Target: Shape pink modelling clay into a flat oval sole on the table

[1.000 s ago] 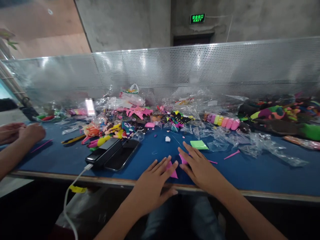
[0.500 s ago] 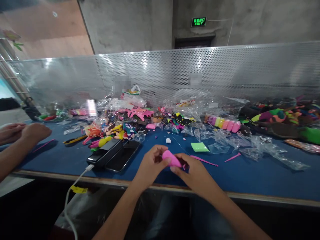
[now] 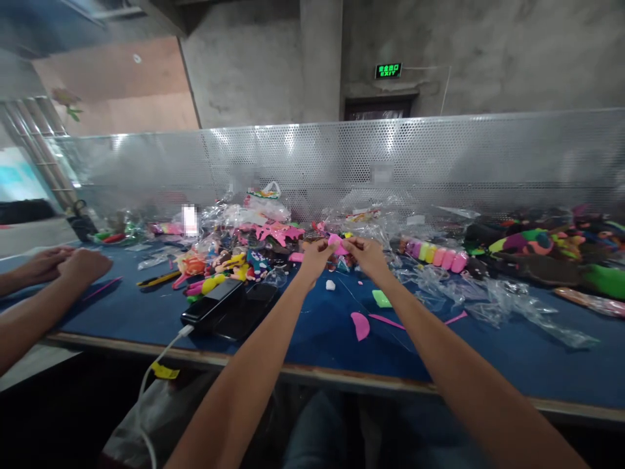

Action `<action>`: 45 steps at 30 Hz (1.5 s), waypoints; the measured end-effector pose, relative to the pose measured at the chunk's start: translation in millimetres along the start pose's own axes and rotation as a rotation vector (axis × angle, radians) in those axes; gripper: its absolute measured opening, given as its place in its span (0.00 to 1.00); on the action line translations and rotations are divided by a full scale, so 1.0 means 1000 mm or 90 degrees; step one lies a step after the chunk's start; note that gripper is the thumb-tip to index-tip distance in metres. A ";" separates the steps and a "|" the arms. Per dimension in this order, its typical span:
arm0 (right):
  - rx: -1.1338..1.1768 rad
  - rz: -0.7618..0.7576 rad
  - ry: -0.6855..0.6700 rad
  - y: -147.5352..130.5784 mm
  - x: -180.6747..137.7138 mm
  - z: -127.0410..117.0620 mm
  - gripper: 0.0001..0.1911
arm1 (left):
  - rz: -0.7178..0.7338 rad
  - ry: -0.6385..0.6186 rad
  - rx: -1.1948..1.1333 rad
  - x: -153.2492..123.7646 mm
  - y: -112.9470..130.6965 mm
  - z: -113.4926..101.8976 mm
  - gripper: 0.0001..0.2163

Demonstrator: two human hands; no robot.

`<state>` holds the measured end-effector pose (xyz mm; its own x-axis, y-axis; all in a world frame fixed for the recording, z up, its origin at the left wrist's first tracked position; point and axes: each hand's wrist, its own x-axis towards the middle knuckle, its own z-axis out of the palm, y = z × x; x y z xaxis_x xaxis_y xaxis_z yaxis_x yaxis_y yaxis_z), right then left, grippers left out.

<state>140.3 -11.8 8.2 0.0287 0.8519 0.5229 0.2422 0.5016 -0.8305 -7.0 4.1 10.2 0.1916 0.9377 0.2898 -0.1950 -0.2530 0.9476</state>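
Both my hands are stretched forward over the table. Between my left hand (image 3: 316,255) and my right hand (image 3: 366,254) is a small piece of pink modelling clay (image 3: 336,244), pinched by the fingertips of each. A second pink clay piece, half-moon shaped (image 3: 360,326), lies nearer the front edge. Beside it is a thin pink modelling tool (image 3: 387,320), partly behind my right forearm. A green clay block (image 3: 381,299) and a small white lump (image 3: 331,285) rest on the blue tabletop (image 3: 322,352) below my hands.
Phone-like black devices (image 3: 215,303) with a white cable lie left of my arms. Clay figures (image 3: 229,264), plastic wrappers (image 3: 493,296) and a colourful clay pack (image 3: 439,256) crowd the back. A perforated metal screen (image 3: 293,156) stands behind. Another person's hands (image 3: 78,264) are at far left.
My hands have moved up and away from me, toward the back of the table. They hold a small pink piece, and a half-moon pink piece now lies on the table. The camera view has tilted up.
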 end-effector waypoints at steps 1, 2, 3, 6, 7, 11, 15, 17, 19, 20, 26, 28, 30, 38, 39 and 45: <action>-0.037 -0.036 0.005 0.005 -0.001 0.001 0.23 | -0.007 0.004 -0.009 0.002 -0.006 0.000 0.13; -0.076 -0.075 0.003 0.010 -0.003 0.002 0.25 | -0.014 0.010 -0.017 0.004 -0.012 0.000 0.13; -0.110 -0.113 -0.003 0.014 -0.005 0.003 0.25 | -0.021 0.013 -0.027 0.004 -0.017 0.000 0.13; -0.183 -0.186 -0.027 0.023 -0.011 0.003 0.22 | -0.044 -0.004 -0.072 0.000 -0.027 -0.001 0.14; -0.196 -0.197 -0.024 0.025 -0.011 0.002 0.21 | -0.050 -0.018 -0.089 -0.001 -0.029 -0.001 0.14; -0.230 -0.215 0.005 0.031 -0.012 -0.004 0.20 | -0.061 -0.071 -0.188 -0.007 -0.031 0.000 0.14; -0.269 -0.210 -0.007 0.033 -0.013 -0.009 0.21 | -0.092 -0.073 -0.192 -0.008 -0.032 -0.001 0.12; -0.277 -0.213 -0.015 0.034 -0.014 -0.009 0.20 | -0.093 -0.067 -0.175 -0.008 -0.033 -0.002 0.12; -0.272 -0.219 -0.019 0.034 -0.013 -0.009 0.18 | -0.089 -0.058 -0.180 -0.007 -0.035 -0.003 0.11; -0.269 -0.219 -0.020 0.035 -0.013 -0.008 0.17 | -0.089 -0.053 -0.187 -0.007 -0.035 -0.003 0.11; -0.281 -0.232 -0.022 0.037 -0.012 -0.008 0.19 | -0.095 -0.040 -0.216 -0.007 -0.036 -0.002 0.11; -0.294 -0.250 -0.028 0.038 -0.013 -0.008 0.20 | -0.097 -0.035 -0.216 -0.007 -0.035 -0.002 0.10; -0.316 -0.248 -0.031 0.038 -0.013 -0.009 0.19 | -0.107 -0.048 -0.219 -0.008 -0.033 -0.002 0.10; -0.358 -0.238 -0.057 0.038 -0.014 -0.008 0.19 | -0.089 -0.066 -0.174 -0.009 -0.033 -0.001 0.09; -0.360 -0.240 -0.056 0.037 -0.014 -0.008 0.18 | -0.091 -0.068 -0.170 -0.009 -0.034 -0.002 0.10; -0.365 -0.248 -0.036 0.039 -0.014 -0.010 0.16 | -0.086 -0.080 -0.157 -0.007 -0.034 -0.003 0.11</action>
<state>159.4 -5.8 -29.9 -0.2106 0.6403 0.7387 0.6990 0.6269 -0.3442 -4.2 6.7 -24.4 0.3455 0.9184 0.1927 -0.3843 -0.0489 0.9219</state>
